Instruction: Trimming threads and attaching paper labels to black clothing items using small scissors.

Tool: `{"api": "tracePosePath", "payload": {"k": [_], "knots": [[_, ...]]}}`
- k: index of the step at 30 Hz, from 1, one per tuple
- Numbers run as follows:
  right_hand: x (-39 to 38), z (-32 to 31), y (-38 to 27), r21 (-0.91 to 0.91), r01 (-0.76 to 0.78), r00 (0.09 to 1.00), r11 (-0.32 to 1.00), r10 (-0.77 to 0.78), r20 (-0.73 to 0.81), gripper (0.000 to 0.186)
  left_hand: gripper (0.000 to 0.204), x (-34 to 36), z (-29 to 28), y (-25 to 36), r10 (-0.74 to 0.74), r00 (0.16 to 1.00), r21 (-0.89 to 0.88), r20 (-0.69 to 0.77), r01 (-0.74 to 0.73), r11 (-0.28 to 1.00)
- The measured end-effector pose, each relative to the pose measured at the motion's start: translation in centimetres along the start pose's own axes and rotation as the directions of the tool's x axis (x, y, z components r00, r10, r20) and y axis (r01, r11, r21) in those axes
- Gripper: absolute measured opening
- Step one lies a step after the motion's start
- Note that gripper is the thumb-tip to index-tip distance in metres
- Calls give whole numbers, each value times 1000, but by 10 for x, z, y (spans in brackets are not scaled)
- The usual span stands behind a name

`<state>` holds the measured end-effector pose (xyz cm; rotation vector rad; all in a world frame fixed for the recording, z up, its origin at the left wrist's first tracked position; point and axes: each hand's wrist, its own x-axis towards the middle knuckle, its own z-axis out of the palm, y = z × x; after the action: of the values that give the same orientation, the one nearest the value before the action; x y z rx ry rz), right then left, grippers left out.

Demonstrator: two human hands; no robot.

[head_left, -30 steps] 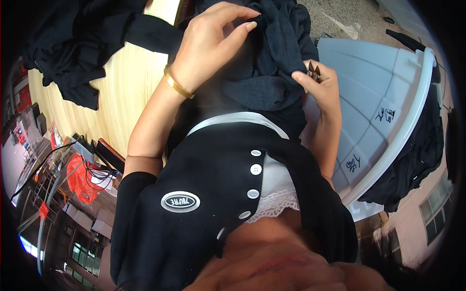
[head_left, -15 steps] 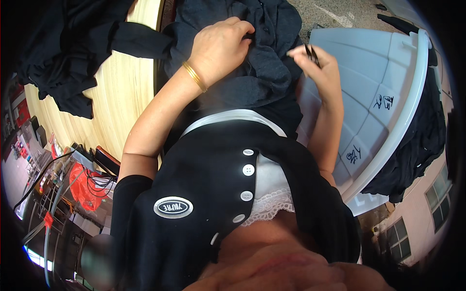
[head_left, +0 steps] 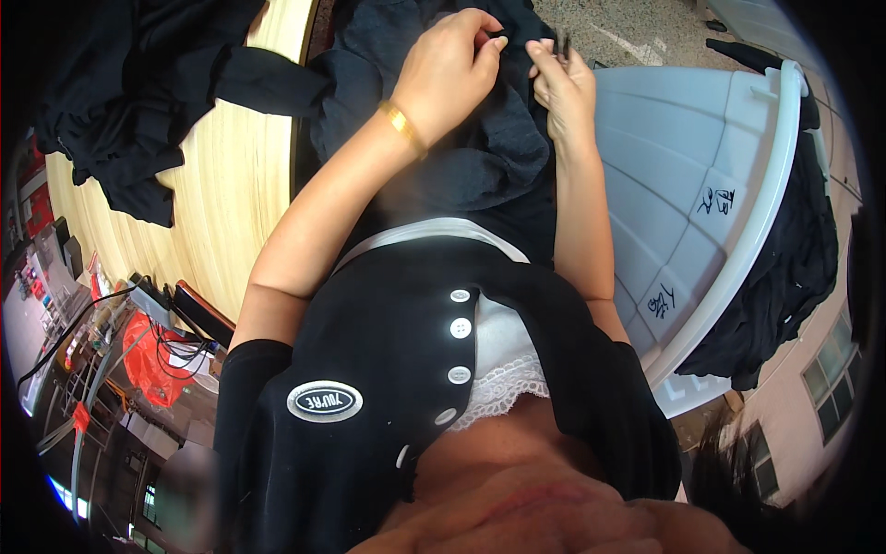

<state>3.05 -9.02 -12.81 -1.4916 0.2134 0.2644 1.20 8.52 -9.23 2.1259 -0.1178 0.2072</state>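
Note:
A dark blue-black garment (head_left: 498,152) lies bunched in my lap. My left hand (head_left: 448,74) is closed in a pinch on its upper part, thumb against the fingers. Close by on the right, my right hand (head_left: 565,97) is raised over the garment's right edge, thumb and index finger pressed together near the cloth. Its curled fingers hold small dark thread snips (head_left: 564,42), whose two thin prongs stick up past the fingers. Whether a thread or a bit of cloth sits between the right fingertips is too small to tell.
A pale wooden table (head_left: 231,203) on the left carries a heap of black garments (head_left: 120,102), one piece hanging toward my lap. To the right stands a big light-blue plastic bin (head_left: 664,175), with black cloth (head_left: 766,314) beyond its rim. A red plastic bag (head_left: 152,355) and cables are lower left.
My left hand has moved up and right along the garment. My right hand, with the snips, has moved up and left, so the two hands are now nearer each other.

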Motion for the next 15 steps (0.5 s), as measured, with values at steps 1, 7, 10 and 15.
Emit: {"api": "tracePosePath", "payload": {"k": [1,7,10,15], "knots": [[-4,-4,-4,160,-32,999,987,32,1,18,32,6,5,-4,-87,994,59,65,83,995],[-35,-31,-8,412,-17,992,911,66,-105,18,55,25,25,-14,-368,905,483,216,229,845],[-53,-41,2,358,-95,974,929,161,-157,17,53,25,27,-17,-409,887,534,214,244,809],[-68,-48,18,394,-182,966,901,238,-98,12,50,19,26,-34,-397,881,454,258,253,855]]}}
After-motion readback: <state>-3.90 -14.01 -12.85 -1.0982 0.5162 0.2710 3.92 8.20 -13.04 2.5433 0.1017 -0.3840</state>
